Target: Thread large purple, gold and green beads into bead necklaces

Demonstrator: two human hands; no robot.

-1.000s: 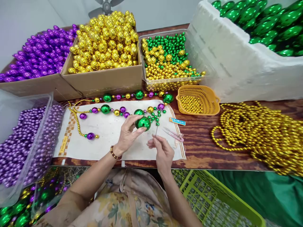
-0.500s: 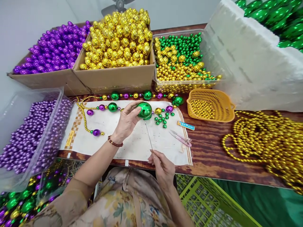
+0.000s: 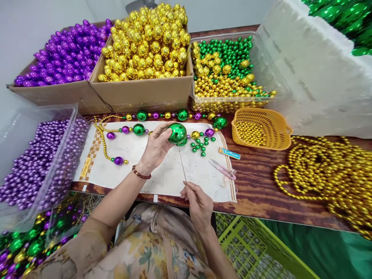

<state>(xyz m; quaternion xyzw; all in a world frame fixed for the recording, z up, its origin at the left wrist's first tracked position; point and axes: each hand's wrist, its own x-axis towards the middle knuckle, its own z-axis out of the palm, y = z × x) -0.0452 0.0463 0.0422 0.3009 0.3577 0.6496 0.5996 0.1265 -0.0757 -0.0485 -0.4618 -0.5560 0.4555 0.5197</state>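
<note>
My left hand (image 3: 155,149) grips a large shiny green ball (image 3: 177,133) above the white cloth (image 3: 130,162). A thin needle (image 3: 182,166) runs from under the ball down to my right hand (image 3: 198,203), which pinches its lower end near the table's front edge. Behind the ball, a partly strung necklace of green, purple and gold beads (image 3: 139,128) lies across the cloth. A few small green beads (image 3: 200,145) lie loose to the right of the ball.
At the back stand boxes of purple balls (image 3: 66,52) and gold balls (image 3: 148,38), plus a tub of green and gold beads (image 3: 226,73). Small scissors (image 3: 222,168), an orange basket (image 3: 260,128), gold bead strands (image 3: 328,174) lie right; purple beads tub (image 3: 35,162) left.
My left hand lifted the green ball up and away from me. My right hand drew back toward the table's front edge, pulling the needle out below the ball.
</note>
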